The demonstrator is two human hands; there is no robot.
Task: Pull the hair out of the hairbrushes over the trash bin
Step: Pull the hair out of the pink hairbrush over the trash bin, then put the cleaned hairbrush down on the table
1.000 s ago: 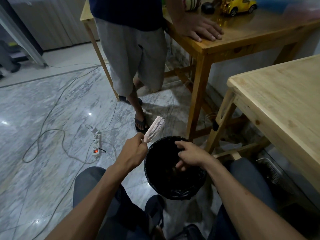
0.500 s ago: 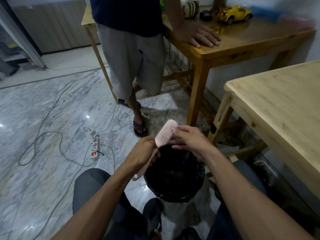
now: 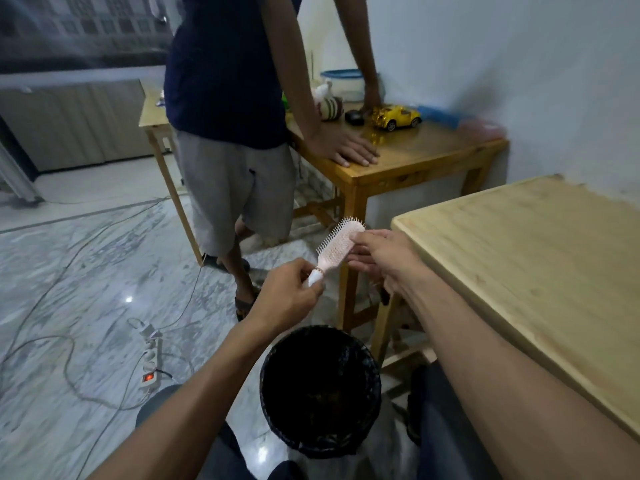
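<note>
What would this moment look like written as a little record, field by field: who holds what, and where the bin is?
left hand: left hand grips the handle of the pink hairbrush
right hand: right hand has fingertips at the brush head, thumb on top
brush position: raised, bristles facing up and left, beyond the bin's far rim in this view
trash bin: black trash bin on the floor between the knees
hair on brush: too small to tell
bystander: a person stands by the far table, hand flat on it

view: single head-worn camera | facing: forward and down | range: close over both hands (image 3: 346, 271), round black mesh trash bin (image 3: 320, 389) near bottom centre | far: pale wall | shared: none
</note>
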